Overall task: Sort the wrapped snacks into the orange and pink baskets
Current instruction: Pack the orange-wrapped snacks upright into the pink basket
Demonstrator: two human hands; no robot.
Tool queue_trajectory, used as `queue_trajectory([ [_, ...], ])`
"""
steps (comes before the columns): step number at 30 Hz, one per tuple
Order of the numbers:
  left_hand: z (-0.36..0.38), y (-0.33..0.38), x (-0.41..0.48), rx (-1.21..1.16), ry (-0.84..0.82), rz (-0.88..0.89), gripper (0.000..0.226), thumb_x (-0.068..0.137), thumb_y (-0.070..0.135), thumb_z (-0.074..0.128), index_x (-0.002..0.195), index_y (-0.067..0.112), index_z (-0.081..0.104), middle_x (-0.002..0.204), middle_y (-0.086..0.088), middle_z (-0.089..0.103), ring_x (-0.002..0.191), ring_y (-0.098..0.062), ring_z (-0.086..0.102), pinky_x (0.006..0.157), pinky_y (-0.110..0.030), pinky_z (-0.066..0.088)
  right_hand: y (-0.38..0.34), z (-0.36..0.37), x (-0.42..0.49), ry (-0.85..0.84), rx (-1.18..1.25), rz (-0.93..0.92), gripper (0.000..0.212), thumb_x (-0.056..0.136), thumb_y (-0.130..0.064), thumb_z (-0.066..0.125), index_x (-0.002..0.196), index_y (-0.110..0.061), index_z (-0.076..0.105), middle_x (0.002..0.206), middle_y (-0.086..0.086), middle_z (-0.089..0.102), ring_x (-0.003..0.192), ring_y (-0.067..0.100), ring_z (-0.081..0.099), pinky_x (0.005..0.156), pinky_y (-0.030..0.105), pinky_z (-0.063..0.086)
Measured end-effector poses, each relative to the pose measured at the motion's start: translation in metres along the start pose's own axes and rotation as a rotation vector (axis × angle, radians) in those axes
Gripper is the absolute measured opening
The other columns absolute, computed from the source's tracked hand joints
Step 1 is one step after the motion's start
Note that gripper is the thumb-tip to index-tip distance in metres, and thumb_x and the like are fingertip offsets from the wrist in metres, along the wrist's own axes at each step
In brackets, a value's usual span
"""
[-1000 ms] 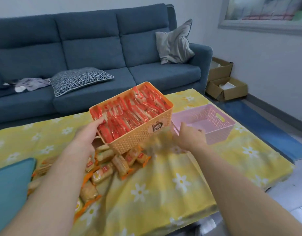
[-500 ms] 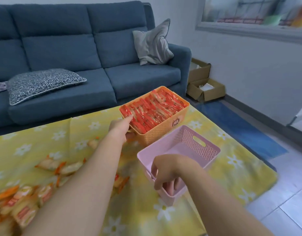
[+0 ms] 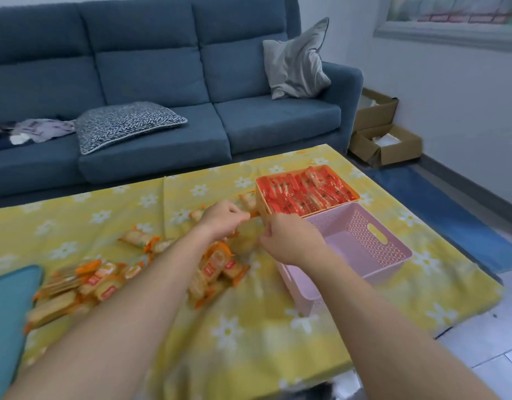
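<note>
The orange basket (image 3: pixel 260 197), filled with red-wrapped snacks (image 3: pixel 306 193), stands on the yellow flowered cloth at the far right. The pink basket (image 3: pixel 393 241) sits right in front of it, touching it, with nothing visible inside. Orange-wrapped snacks (image 3: pixel 217 264) lie scattered from the middle of the cloth to the left, with a larger heap (image 3: pixel 84 284) near the left edge. My left hand (image 3: pixel 223 219) hovers, fingers curled, just left of the orange basket, and an orange wrapper end shows at its fingertips. My right hand (image 3: pixel 289 241) reaches down beside the pink basket's near left corner, its fingers blurred.
A teal cushion (image 3: pixel 6 307) lies at the table's left edge. The blue sofa (image 3: pixel 151 82) with two pillows stands close behind the table. Open cardboard boxes (image 3: pixel 384 145) sit on the floor at the right, beside a blue rug (image 3: pixel 451 215).
The orange basket, held tilted a second ago, now stands at the far right. The pink basket rests in front of it. Both hands have left the baskets and moved to the scattered snacks.
</note>
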State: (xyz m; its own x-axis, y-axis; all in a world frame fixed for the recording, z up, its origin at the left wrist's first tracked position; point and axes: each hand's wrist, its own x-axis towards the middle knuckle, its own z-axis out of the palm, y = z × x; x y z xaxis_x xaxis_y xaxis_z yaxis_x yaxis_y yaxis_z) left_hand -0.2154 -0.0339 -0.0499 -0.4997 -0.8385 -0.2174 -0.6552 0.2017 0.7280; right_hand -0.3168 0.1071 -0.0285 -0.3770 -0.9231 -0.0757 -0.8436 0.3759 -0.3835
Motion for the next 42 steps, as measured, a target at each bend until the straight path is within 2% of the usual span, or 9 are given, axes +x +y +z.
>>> queue_trajectory([
  [3,-0.030,-0.046,-0.046,0.199,0.128,0.031,0.018,0.087,0.021,0.064,0.070,0.020,0.069,0.077,0.006,0.069,0.078,-0.015,0.064,0.067,-0.025,0.048,-0.031,0.024,-0.005,-0.138,0.199,-0.088,0.020,0.094,-0.021,0.052,0.108,-0.017,0.066,0.105,0.012,0.072,0.091,0.033,0.067,0.073,0.033,0.049],
  [7,-0.053,-0.110,-0.098,0.312,0.272,-0.128,0.004,0.084,0.026,0.067,0.087,0.027,0.064,0.105,-0.003,0.073,0.100,-0.027,0.068,0.086,-0.035,0.054,-0.041,0.063,0.005,-0.226,0.133,-0.037,0.058,0.096,-0.033,0.055,0.149,-0.015,0.039,0.146,0.020,0.048,0.133,0.037,0.048,0.106,0.039,0.040],
  [16,-0.055,-0.165,-0.123,0.610,0.040,-0.313,0.100,0.075,0.046,0.078,0.155,0.023,0.023,0.157,-0.013,0.026,0.136,-0.040,0.042,0.107,-0.044,0.043,-0.076,0.125,0.046,-0.215,0.258,0.255,0.099,0.072,-0.066,0.074,0.140,-0.006,0.036,0.135,0.014,0.059,0.125,0.034,0.058,0.102,0.046,0.048],
  [21,-0.054,-0.176,-0.115,0.738,0.069,-0.181,0.093,0.078,0.062,0.069,0.153,0.030,0.026,0.156,-0.002,0.034,0.141,-0.037,0.029,0.110,-0.051,0.035,-0.089,0.134,0.056,-0.122,0.354,0.283,0.071,0.059,-0.041,0.093,0.109,-0.004,0.058,0.096,0.008,0.072,0.093,0.025,0.071,0.067,0.030,0.051],
  [24,-0.054,-0.181,-0.109,0.813,0.111,-0.082,0.079,0.078,0.061,0.070,0.145,0.032,0.041,0.148,0.001,0.041,0.137,-0.032,0.033,0.109,-0.050,0.033,-0.095,0.130,0.055,-0.123,0.383,0.249,0.041,0.064,-0.028,0.092,0.088,-0.011,0.063,0.089,0.008,0.074,0.082,0.024,0.071,0.063,0.028,0.048],
  [29,-0.058,-0.185,-0.108,0.681,0.165,-0.024,0.051,0.082,0.047,0.066,0.127,0.024,0.059,0.132,-0.004,0.052,0.123,-0.031,0.045,0.102,-0.045,0.043,-0.099,0.097,0.050,-0.029,0.426,0.158,0.040,0.062,-0.019,0.090,0.094,-0.014,0.067,0.083,0.002,0.072,0.066,0.014,0.064,0.048,0.023,0.042],
  [33,-0.083,-0.174,-0.126,0.077,0.360,-0.121,0.037,0.081,0.051,0.061,0.105,0.023,0.056,0.108,0.001,0.060,0.101,-0.024,0.056,0.084,-0.038,0.047,-0.099,0.073,0.038,-0.078,0.371,0.045,0.024,0.062,-0.014,0.081,0.080,-0.010,0.065,0.063,-0.001,0.060,0.056,0.015,0.056,0.049,0.025,0.040],
  [37,-0.089,-0.186,-0.147,0.300,0.195,-0.357,0.051,0.088,0.059,0.047,0.094,0.014,0.068,0.107,-0.012,0.065,0.108,-0.035,0.060,0.088,-0.039,0.048,-0.106,0.101,0.030,-0.269,0.413,0.058,0.019,0.070,-0.015,0.078,0.082,-0.002,0.072,0.070,0.007,0.066,0.064,0.022,0.062,0.060,0.033,0.050],
  [42,-0.069,-0.179,-0.152,0.477,0.148,-0.417,0.071,0.083,0.055,0.063,0.138,0.011,0.049,0.141,-0.016,0.046,0.130,-0.035,0.048,0.099,-0.038,0.044,-0.123,0.136,0.021,-0.238,0.245,0.093,0.038,0.069,-0.036,0.083,0.087,-0.015,0.057,0.100,0.007,0.065,0.095,0.025,0.063,0.072,0.030,0.048],
])
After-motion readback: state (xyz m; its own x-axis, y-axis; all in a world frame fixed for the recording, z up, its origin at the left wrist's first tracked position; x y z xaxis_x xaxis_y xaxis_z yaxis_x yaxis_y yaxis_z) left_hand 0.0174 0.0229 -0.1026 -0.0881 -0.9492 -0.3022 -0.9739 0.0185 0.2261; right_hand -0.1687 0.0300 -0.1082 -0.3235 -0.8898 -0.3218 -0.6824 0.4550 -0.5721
